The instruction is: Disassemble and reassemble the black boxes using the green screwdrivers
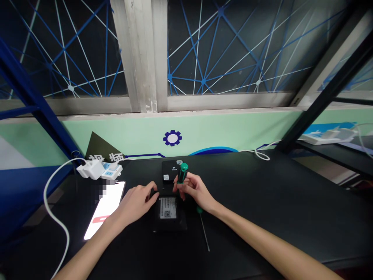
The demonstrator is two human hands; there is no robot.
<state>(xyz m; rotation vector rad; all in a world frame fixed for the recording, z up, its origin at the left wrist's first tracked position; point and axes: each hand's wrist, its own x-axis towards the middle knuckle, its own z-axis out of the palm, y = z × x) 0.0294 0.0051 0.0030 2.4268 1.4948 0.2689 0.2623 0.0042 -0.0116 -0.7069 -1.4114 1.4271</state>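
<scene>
A flat black case [171,225] with a white printed label lies on the black table in front of me. My left hand [140,197] rests at its far left corner, thumb and curled fingers closed around the edge. My right hand [196,189] grips a screwdriver [182,174] by its green and black handle, held upright over the far end of the case. The screwdriver's tip is hidden in shadow and behind the fingers. Beneath my right wrist lies a second green-handled screwdriver [204,231], its shaft pointing toward me.
Behind the hands sits a small black box [169,170] with a QR sticker. Left of my left hand lies a phone [108,206] with a bright screen. A white power strip [112,170] with a plugged-in charger [92,169] and a white cable [55,217] occupy the left side.
</scene>
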